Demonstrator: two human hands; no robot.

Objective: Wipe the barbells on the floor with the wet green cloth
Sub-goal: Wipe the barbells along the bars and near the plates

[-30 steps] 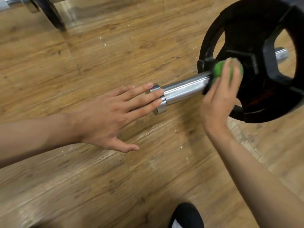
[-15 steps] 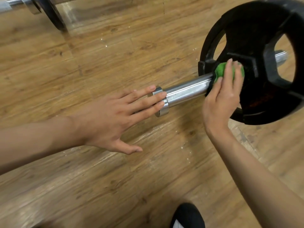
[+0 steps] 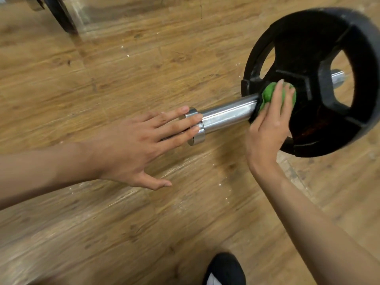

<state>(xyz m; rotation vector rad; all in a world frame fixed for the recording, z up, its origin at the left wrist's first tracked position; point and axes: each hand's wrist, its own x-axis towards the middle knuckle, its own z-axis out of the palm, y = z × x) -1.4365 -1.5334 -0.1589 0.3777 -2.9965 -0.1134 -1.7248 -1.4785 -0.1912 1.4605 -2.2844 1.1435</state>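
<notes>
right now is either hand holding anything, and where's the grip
Right hand grips the bunched cloth over its top, pressed to the bar at the plate. Left hand holds nothing; flat fingers rest on the collar.

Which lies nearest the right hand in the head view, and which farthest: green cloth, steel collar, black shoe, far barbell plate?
1. green cloth, under the right hand.
2. steel collar, left of it.
3. black shoe, bottom edge.
4. far barbell plate, top left.

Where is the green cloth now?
Right of the head view: the green cloth sits under the right hand, where the chrome barbell sleeve meets the black weight plate.
</notes>
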